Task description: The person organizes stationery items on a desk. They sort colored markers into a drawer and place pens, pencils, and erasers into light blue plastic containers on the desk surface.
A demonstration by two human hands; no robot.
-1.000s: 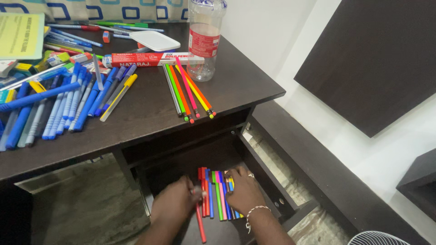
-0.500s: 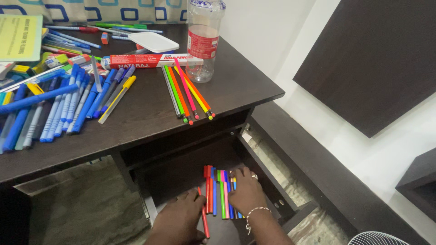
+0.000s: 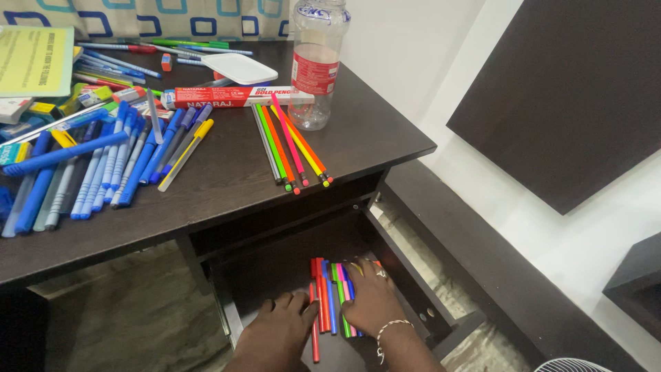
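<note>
A row of coloured marker pens [image 3: 331, 296], red, blue, green and pink, lies in the pulled-out drawer [image 3: 275, 265] under the dark wooden desk [image 3: 227, 172]. My right hand [image 3: 372, 300], with a ring and a beaded bracelet, rests flat on the right part of the row. Just left of the pens lies my left hand [image 3: 282, 327], its fingers touching a red pen [image 3: 315, 337] that sticks out nearer to me. Neither hand is closed around a pen.
On the desk top lie several neon pencils [image 3: 289, 146], a heap of blue pens [image 3: 89, 162], a red pencil box [image 3: 231, 96], a clear plastic bottle [image 3: 315, 62], a white lid [image 3: 239, 67] and a yellow booklet [image 3: 34, 60]. A white wall and dark panel [image 3: 571, 96] stand right.
My left hand slid back toward me and flattened beside the pens. The red pen it handled now lies low in the drawer. My right hand stayed pressed on the row.
</note>
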